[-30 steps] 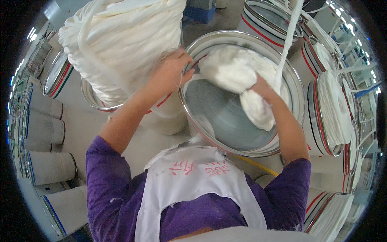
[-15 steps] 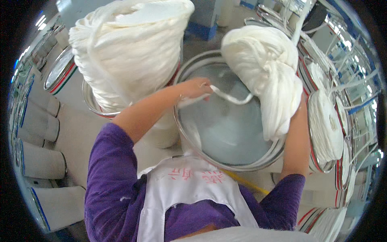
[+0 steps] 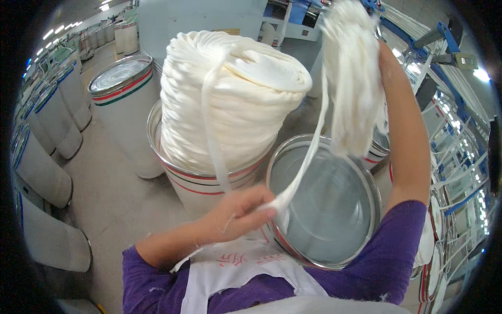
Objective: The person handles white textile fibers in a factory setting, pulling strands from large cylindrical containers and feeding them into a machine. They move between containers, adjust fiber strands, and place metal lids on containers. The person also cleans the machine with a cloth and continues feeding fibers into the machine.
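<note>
The left hand [image 3: 240, 209] has its fingers closed on a soft white fibre strand [image 3: 312, 149], seemingly to steady it, while the right hand [image 3: 384, 56], finger state indiscernible, supports a thick white fibre bundle [image 3: 353, 86], apparently clear of the round metal-rimmed can [image 3: 329, 209].

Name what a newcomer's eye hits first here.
The bulging white fibre coil towers above its can left of centre. Next, the blurred white bundle at upper right, at the right arm's end, with a strand slanting down to the left hand near the wide can.
</note>
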Demonstrator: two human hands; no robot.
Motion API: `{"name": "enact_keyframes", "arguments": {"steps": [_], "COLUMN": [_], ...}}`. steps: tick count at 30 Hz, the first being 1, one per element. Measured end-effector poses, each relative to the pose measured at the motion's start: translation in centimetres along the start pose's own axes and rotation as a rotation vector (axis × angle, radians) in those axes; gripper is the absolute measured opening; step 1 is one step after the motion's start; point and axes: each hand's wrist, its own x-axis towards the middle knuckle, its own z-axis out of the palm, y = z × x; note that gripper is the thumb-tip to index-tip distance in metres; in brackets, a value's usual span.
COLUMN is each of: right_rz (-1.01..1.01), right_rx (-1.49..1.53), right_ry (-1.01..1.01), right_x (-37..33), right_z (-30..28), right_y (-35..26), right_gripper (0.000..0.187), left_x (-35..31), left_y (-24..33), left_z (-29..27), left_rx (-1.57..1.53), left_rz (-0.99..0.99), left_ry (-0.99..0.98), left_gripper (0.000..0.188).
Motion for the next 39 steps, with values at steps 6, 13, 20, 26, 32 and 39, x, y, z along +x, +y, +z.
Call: {"name": "enact_keyframes", "arguments": {"steps": [6, 13, 20, 26, 32, 39], "right_rz": [-0.34, -0.48, 0.429, 0.467, 0.443, 0.663], "right_rx": [-0.265, -0.082, 0.745, 0.863, -0.091, 0.855], "right_ry": [-0.051, 0.319, 0.151, 0.227, 0.144, 0.018], "right_x": [3.5, -11.3, -25.3, -27.5, -26.3, -33.7], "right_z": [7.8, 15.2, 24.5, 34.0, 37.3, 37.7], "right_y": [-6.6, -6.1, -0.7, 0.3, 3.4, 3.0], "right_gripper": [0.045, 0.042, 0.078, 0.092, 0.06, 0.038], "left_x": [-2.6, -5.9, -8.2, -6.5, -1.5, 1.4], "left_y": [-4.7, -6.8, 2.3, -4.4, -8.9, -10.8], "left_z": [-2.8, -7.5, -13.7, -12.1, -16.1, -11.8], "left_rx": [-0.074, -0.067, 0.477, 0.979, 0.333, -0.379], "left_rz": [-0.298, -0.23, -0.019, 0.314, 0.047, -0.318], "left_ry": [0.08, 0.199, 0.256, -0.01, 0.471, 0.072], "left_gripper": [0.021, 0.022, 0.041, 0.047, 0.039, 0.072]}}
